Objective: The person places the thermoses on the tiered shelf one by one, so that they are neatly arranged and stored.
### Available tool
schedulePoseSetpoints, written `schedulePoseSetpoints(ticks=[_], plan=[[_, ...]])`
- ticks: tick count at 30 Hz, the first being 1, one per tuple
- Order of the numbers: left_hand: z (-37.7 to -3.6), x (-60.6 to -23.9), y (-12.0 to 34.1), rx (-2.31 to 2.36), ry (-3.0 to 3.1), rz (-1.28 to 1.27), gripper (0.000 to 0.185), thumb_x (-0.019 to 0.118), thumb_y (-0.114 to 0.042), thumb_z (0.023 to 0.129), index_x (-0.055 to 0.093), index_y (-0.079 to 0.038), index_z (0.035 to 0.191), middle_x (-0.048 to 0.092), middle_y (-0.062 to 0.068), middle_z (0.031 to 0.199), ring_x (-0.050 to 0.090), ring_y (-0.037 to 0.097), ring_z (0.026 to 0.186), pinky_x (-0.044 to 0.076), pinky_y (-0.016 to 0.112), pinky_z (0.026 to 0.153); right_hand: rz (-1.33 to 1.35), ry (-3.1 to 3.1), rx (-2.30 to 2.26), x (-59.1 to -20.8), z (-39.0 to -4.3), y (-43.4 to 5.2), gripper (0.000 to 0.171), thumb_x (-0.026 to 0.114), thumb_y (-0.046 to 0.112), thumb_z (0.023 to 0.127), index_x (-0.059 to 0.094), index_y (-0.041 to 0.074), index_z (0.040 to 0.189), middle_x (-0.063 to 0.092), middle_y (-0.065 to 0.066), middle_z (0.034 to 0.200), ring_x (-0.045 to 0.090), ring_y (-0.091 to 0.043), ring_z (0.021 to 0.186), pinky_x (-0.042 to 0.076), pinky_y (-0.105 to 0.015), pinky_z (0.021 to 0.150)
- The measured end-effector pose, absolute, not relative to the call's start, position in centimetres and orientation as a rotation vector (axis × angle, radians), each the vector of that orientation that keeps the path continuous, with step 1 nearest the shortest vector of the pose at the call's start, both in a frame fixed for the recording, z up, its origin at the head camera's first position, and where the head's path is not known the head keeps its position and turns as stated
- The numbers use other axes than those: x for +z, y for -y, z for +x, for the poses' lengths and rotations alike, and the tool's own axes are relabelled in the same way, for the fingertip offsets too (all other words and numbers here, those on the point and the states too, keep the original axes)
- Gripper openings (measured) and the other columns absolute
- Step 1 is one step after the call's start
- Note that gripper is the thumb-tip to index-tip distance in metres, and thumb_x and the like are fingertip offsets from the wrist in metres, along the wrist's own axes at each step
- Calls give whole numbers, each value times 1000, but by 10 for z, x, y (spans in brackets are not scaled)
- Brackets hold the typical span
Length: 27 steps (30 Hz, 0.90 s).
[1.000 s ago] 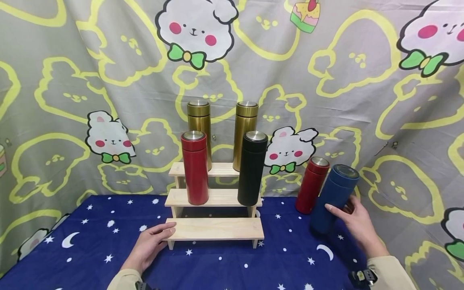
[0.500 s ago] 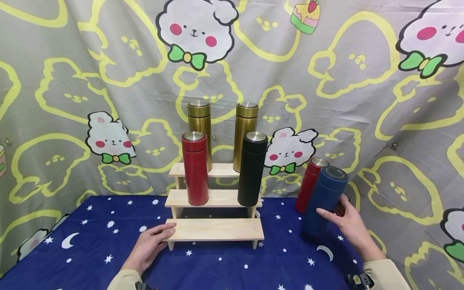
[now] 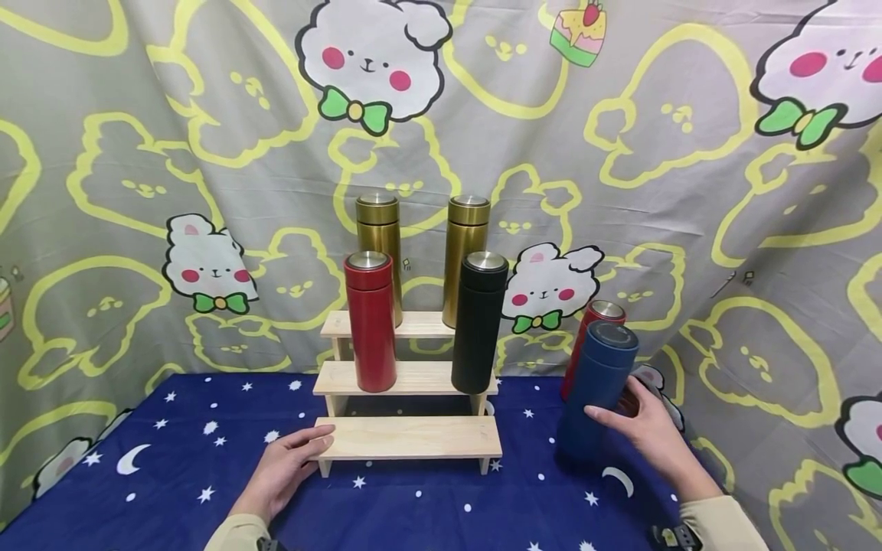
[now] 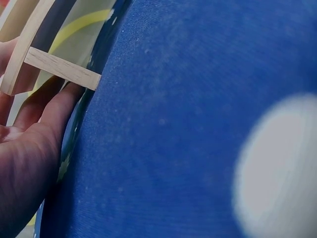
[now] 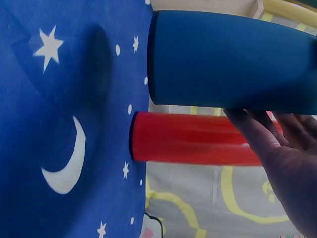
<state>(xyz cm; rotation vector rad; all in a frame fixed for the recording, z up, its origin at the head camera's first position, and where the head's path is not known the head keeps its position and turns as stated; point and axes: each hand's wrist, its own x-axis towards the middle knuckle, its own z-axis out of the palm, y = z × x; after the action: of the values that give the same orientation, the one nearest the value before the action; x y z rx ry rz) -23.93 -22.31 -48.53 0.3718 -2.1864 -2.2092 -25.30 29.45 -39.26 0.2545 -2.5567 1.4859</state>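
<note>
Two hands are at work: the right hand (image 3: 644,428) wraps its fingers round a matte navy-blue cylindrical flask (image 3: 596,390), tilted and lifted off the star-printed blue tablecloth (image 3: 207,474), just in front of a red steel-capped flask (image 5: 193,145) standing by the backdrop. The left hand (image 3: 285,467) rests flat, fingers relaxed, against the bottom step of a three-tier pale wooden riser (image 3: 413,436).

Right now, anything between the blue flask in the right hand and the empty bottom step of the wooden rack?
Nothing visible. The right hand holds the blue flask lifted and tilted, right of the rack. The bottom step is bare; the left hand only touches its left end.
</note>
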Motion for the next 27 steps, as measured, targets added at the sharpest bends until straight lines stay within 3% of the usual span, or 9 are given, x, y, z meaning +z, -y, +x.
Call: schedulePoseSetpoints(ticks=[2, 5, 9, 27], plan=[[-239, -486, 223, -2210, 2188, 372, 40, 77, -21, 87, 69, 1, 120, 47, 23, 141, 54, 24, 114, 46, 47, 99, 257, 2562, 1492, -392, -252, -291, 79, 71, 31, 92, 29, 4, 152, 48, -23, 140, 48, -37, 125, 47, -21, 88], [-240, -486, 224, -2210, 2190, 383, 42, 77, -22, 86, 69, 0, 121, 47, 22, 141, 54, 24, 114, 45, 48, 99, 269, 2574, 1486, -390, -250, -286, 79, 71, 33, 92, 29, 4, 152, 47, -23, 140, 47, -40, 126, 48, -39, 95], [-239, -486, 224, -2208, 2194, 386, 42, 77, -22, 87, 69, 0, 121, 47, 22, 142, 54, 24, 115, 44, 49, 100, 301, 2573, 1500, -389, -249, -278, 79, 72, 32, 92, 29, 6, 153, 47, -24, 141, 46, -42, 127, 42, -59, 98], [-239, -487, 224, -2224, 2177, 365, 40, 76, -21, 88, 69, 1, 120, 48, 21, 140, 56, 20, 109, 48, 45, 97, 374, 2559, 1580, -384, -247, -251, 71, 76, 28, 88, 41, 9, 147, 54, -19, 135, 54, -38, 118, 48, -56, 92]])
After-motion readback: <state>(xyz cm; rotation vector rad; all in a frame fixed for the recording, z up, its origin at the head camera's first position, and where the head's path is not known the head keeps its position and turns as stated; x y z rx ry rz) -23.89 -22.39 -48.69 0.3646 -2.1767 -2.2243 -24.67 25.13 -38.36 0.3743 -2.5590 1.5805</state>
